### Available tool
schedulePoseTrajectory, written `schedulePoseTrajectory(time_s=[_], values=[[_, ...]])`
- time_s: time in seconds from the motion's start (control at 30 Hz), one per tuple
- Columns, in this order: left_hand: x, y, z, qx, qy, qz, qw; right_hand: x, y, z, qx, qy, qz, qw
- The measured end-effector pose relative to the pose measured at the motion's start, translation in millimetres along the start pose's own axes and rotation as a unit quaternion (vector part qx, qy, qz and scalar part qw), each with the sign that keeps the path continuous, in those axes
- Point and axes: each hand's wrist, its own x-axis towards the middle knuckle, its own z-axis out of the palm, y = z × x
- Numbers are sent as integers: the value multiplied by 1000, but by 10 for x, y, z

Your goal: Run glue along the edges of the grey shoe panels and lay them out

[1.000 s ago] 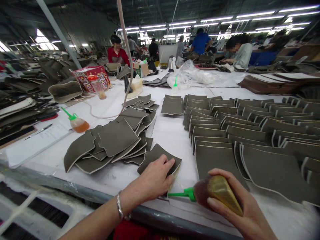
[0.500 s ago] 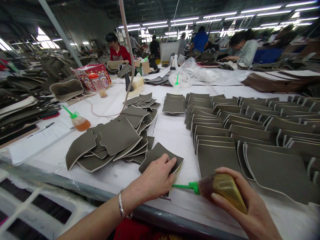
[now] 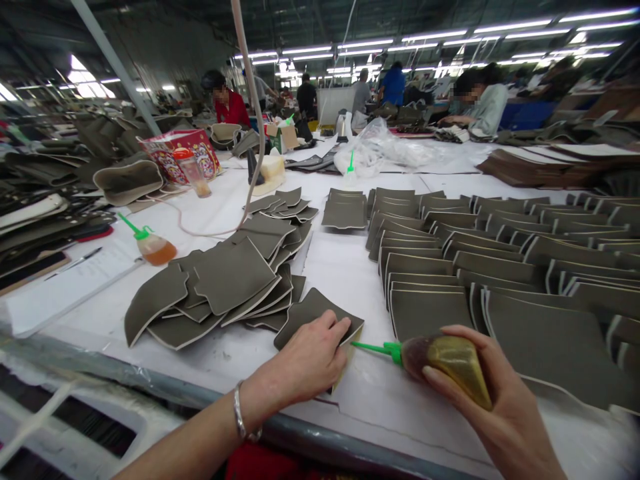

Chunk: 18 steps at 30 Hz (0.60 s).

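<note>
My left hand (image 3: pixel 317 347), a silver bangle on its wrist, grips a dark olive-grey panel (image 3: pixel 310 308) near the table's front edge, fingers closed over its right side. A pale yellowish edge strip shows beneath that panel. In my right hand (image 3: pixel 500 393) lies a squeeze bottle (image 3: pixel 445 363) of brown-amber liquid, tilted on its side. Its green nozzle (image 3: pixel 375 347) points left, and the tip is at the panel's right edge; whether it touches I cannot tell. Left of my hands is a loose heap of similar panels (image 3: pixel 230 277).
Overlapping rows of panels (image 3: pixel 430 310) stand at the right. Another green-nozzled bottle (image 3: pixel 155 247) and a paper sheet (image 3: pixel 65 287) lie left. A hose (image 3: pixel 253 87) hangs down to the table. Farther back are a plastic bag (image 3: pixel 380 147) and people at work.
The nozzle tip has moved up along the panel's right edge, away from my left fingertips. My left hand keeps its hold on the panel. The whole view has shifted slightly.
</note>
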Motion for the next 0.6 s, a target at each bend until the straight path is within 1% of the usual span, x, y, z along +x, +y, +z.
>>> schedulePoseTrajectory(time_s=[0.07,0.1,0.2,0.27,0.3,0.37,0.47,0.53,0.6], values=[[-3,-1,-4,2,-3,0,1000,-4,-5,-7,-11,15,-16,1000],[-4,-2,-6,2,-4,0,1000,-24,-17,-5,-10,14,-13,1000],[-5,-9,-11,-4,-5,5,1000,-98,-50,2,15,-24,22,999],[-1,-14,-14,-5,-6,8,1000,-99,-37,-2,20,-53,24,998],[3,-16,-15,-5,-7,9,1000,-78,-19,-6,19,-58,15,998],[12,-16,-16,-7,-9,9,1000,3,24,-11,-1,-32,-16,999],[26,-12,-20,-15,-13,9,1000,144,72,-10,-35,36,-54,997],[31,-8,-23,-19,-15,9,1000,199,93,-9,-49,51,-70,995],[32,-4,-24,-19,-16,6,1000,202,112,-14,-61,49,-84,993]])
